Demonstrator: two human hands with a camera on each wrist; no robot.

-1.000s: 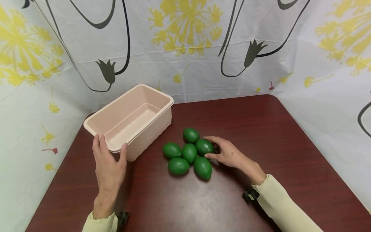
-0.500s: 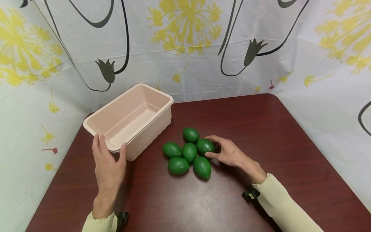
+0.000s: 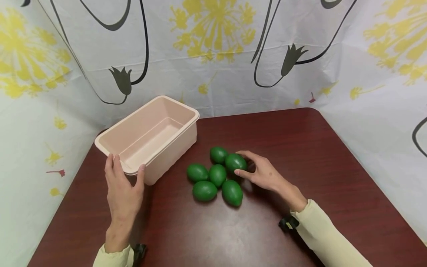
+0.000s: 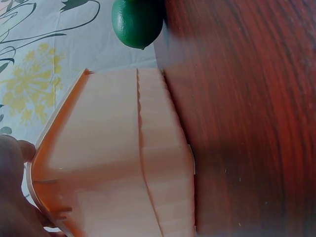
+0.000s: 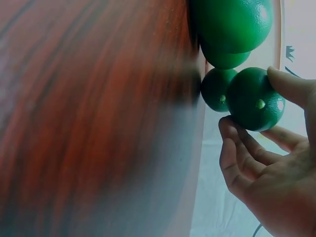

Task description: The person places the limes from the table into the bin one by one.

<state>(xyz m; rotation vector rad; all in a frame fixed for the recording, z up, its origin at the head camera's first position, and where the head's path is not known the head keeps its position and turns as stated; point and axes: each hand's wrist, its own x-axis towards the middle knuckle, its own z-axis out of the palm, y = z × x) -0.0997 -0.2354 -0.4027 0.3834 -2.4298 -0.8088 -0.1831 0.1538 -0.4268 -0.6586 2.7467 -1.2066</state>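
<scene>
A pale pink rectangular plastic bin (image 3: 173, 150) stands at the left of the table, nothing visible inside it. My left hand (image 3: 123, 196) holds its near corner, fingers over the short rim and thumb against the long side; part of this hand (image 4: 15, 185) shows at the rim in the left wrist view. Several green limes lie clustered mid-table. My right hand (image 3: 267, 174) grips one lime (image 3: 235, 163) between thumb and fingers. In the right wrist view that lime (image 5: 254, 101) appears raised off the tabletop, overlapping another lime (image 5: 215, 91) behind it.
The other limes, including a near one (image 3: 232, 193) and a left one (image 3: 197, 173), sit close together beside the bin. A dark red wooden table (image 3: 300, 137) carries everything. Patterned white cloth (image 3: 233, 85) hangs behind it and at the sides.
My right hand has shifted its lime slightly away from me, apparently upward, closer to the far lime. My left hand stays at the bin's corner.
</scene>
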